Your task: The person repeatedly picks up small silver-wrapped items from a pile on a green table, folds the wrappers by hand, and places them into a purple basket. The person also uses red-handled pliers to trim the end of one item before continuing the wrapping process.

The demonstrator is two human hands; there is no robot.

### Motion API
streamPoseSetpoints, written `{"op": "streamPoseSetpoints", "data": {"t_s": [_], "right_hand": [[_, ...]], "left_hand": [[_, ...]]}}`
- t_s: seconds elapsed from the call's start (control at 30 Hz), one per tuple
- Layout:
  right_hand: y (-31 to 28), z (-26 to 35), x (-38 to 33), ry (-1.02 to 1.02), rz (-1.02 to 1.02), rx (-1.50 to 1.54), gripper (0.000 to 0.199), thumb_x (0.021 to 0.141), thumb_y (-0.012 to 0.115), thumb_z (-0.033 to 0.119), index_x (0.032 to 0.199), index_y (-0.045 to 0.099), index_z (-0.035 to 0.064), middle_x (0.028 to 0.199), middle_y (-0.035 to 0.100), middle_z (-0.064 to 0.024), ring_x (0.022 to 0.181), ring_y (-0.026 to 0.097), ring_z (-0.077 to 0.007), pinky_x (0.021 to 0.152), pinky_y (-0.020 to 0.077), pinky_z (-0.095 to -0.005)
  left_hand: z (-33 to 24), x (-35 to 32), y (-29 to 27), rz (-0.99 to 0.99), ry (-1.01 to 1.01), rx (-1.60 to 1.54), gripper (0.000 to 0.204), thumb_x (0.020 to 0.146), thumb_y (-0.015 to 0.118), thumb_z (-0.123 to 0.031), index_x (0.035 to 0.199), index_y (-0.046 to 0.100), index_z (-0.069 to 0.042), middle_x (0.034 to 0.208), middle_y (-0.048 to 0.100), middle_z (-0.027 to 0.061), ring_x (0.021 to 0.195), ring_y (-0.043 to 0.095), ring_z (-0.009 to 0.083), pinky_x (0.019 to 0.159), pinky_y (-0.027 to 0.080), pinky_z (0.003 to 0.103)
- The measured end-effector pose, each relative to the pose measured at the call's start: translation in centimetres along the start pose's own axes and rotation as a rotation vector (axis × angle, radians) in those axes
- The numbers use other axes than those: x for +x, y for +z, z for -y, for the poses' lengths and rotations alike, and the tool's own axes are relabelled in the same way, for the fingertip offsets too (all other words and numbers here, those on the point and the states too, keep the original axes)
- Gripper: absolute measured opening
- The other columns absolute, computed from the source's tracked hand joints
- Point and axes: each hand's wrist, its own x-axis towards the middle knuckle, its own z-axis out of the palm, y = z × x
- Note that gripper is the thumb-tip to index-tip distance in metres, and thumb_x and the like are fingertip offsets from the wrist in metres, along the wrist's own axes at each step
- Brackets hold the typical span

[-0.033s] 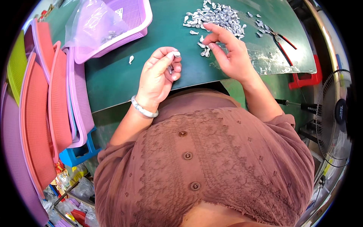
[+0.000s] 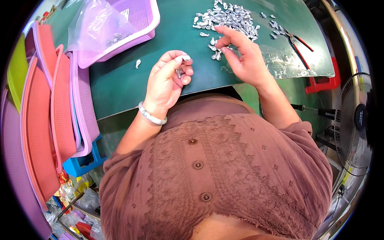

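Between thumb and forefinger, my left hand (image 2: 166,78) pinches a small silver teardrop-shaped metal piece (image 2: 186,58). A second silver piece (image 2: 179,73) shows against its curled lower fingers. My right hand (image 2: 246,60) has its fingers apart at the near edge of a pile of similar silver pieces (image 2: 236,20). A few loose silver pieces (image 2: 216,55) lie just left of its thumb; whether its fingertips touch any of them I cannot tell. One more piece (image 2: 138,64) lies alone left of my left hand.
On the green table (image 2: 120,88), a purple basket (image 2: 150,30) holds a clear plastic bag (image 2: 98,28) at the back left. Red-handled pliers (image 2: 297,46) lie at the right, beside several pieces. Stacked baskets (image 2: 38,132) crowd the left side; a fan (image 2: 352,120) stands at the right.
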Motion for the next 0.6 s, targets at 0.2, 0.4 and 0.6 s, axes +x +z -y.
{"op": "streamPoseSetpoints", "data": {"t_s": [0.2,0.4,0.6], "right_hand": [[0.1,-0.4,-0.4,-0.121,0.136,-0.229,0.047,0.068,0.062,0.003,0.114,0.05,0.0088,0.08,0.058,-0.0041,0.08,0.051,-0.0243,0.074,0.039,-0.0366],[1.5,-0.6,-0.4,-0.184,0.129,-0.354,0.047,0.067,0.061,0.003,0.112,0.05,0.0072,0.079,0.056,-0.0048,0.081,0.051,-0.0234,0.076,0.0366,-0.0348],[1.7,-0.5,-0.1,-0.2,0.133,-0.326,0.046,0.068,0.06,0.002,0.113,0.05,0.0076,0.081,0.057,-0.0049,0.083,0.051,-0.0233,0.075,0.0371,-0.0354]], "left_hand": [[0.0,0.3,0.6,-0.031,-0.056,-0.026,0.016,0.085,0.047,-0.011,0.096,0.051,-0.001,0.084,0.057,0.0097,0.072,0.055,0.0165,0.059,0.046,0.024],[0.1,0.4,-0.1,0.002,-0.085,0.058,0.015,0.086,0.047,-0.01,0.097,0.051,-0.001,0.083,0.056,0.0081,0.068,0.052,0.013,0.055,0.043,0.022],[0.0,0.3,0.7,-0.046,-0.1,0.142,0.012,0.085,0.05,-0.008,0.095,0.053,-0.002,0.079,0.056,0.0056,0.062,0.05,0.0096,0.049,0.038,0.019]]}}
